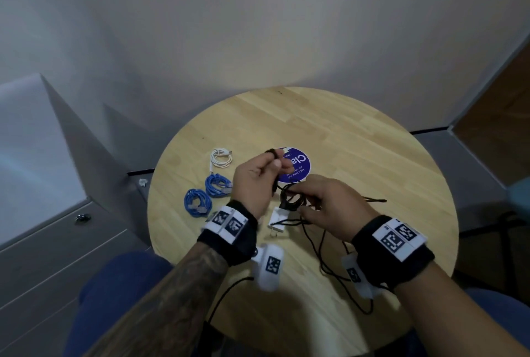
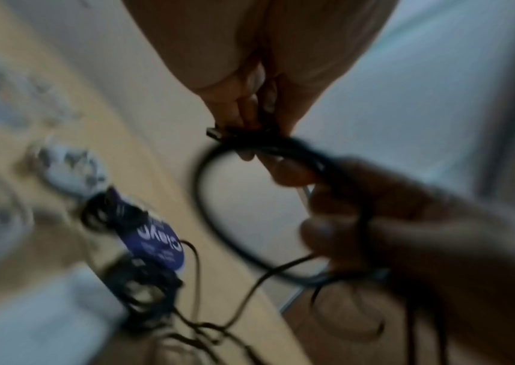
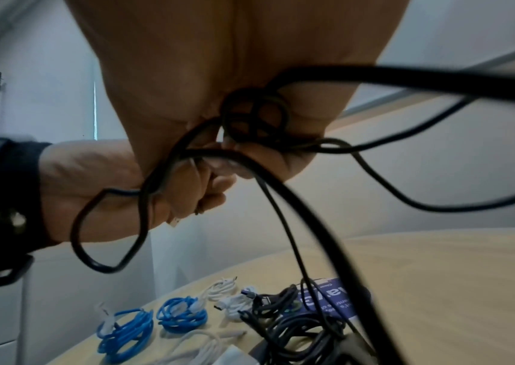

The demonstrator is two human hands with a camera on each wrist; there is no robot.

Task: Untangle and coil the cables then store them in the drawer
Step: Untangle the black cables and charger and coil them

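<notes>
Fingers point(image 1: 276, 164) of both hands pinching black cable point(image 1: 289, 199), seemingly mid-table point(image 1: 358, 138)

Left hand point(image 1: 255, 181) pinching a black cable point(image 1: 289, 199) above the round wooden surface point(image 1: 344, 138), right hand point(image 1: 329, 207) gripping its loops, two blue cable coils point(image 1: 208, 194) and a white coil point(image 1: 220, 158) lying left, white charger point(image 1: 278, 220) sitting between the wrists

left wrist view blurred, sticker point(image 1: 296, 166) text partly covered
</notes>
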